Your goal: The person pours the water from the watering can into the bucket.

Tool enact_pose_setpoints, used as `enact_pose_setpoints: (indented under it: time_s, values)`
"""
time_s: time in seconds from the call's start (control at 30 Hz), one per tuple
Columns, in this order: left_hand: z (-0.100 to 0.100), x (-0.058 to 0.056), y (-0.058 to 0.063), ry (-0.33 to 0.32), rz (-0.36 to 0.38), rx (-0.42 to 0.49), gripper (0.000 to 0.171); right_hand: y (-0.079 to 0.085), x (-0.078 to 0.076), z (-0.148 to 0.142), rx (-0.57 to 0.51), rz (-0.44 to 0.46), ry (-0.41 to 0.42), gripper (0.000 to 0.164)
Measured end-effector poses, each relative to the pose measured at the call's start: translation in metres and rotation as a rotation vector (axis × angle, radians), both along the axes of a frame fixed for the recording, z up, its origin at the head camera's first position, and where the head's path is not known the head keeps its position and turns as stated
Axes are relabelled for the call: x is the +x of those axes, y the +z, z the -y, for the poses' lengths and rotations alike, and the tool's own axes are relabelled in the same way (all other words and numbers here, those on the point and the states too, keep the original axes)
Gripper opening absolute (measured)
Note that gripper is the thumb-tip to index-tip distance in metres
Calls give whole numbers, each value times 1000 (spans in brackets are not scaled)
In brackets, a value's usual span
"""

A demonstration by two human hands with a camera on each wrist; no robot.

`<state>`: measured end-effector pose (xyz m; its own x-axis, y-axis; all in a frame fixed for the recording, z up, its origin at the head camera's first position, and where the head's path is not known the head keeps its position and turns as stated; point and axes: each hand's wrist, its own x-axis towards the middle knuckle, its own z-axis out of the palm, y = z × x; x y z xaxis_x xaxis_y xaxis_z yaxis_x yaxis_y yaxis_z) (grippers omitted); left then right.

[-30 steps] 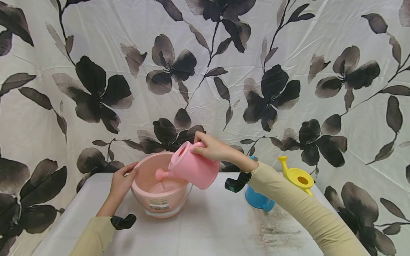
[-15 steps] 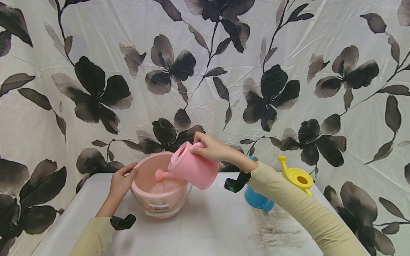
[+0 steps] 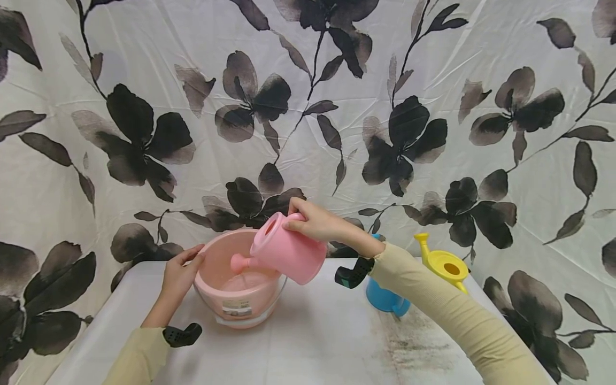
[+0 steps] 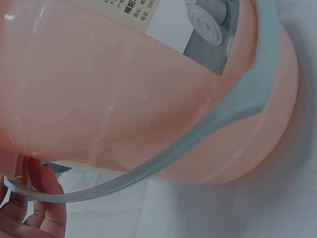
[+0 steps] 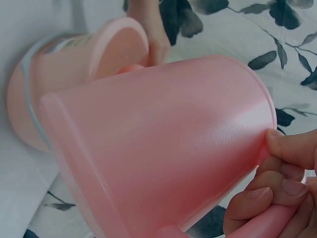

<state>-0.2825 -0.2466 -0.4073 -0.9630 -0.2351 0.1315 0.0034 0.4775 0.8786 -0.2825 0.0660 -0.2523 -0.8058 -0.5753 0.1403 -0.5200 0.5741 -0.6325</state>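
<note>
My right hand grips the handle of a pink watering can, its fingers wrapped round the handle in the right wrist view. The can is tipped to the left, its spout head inside the mouth of a pale pink bucket. A faint thin stream falls from the spout onto shallow water at the bottom. My left hand holds the bucket by its left rim. The left wrist view shows its fingers bent beneath the rim by the grey bail handle, which hangs down.
A blue watering can, partly behind my right forearm, stands right of the bucket. Farther right is a yellow watering can. Dark smudges mark the white table cover. A flower-printed cloth hangs behind.
The whole head view has shifted slightly left. Both hands, the tipped can and the bucket keep their places relative to each other.
</note>
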Motion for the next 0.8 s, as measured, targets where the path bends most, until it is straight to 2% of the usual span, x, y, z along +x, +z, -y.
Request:
enact_pose_setpoints:
  time_s: [0.8]
  values:
    - [1,-1,-1,6,10,16,48,2,1,2,20,-13,-11,17]
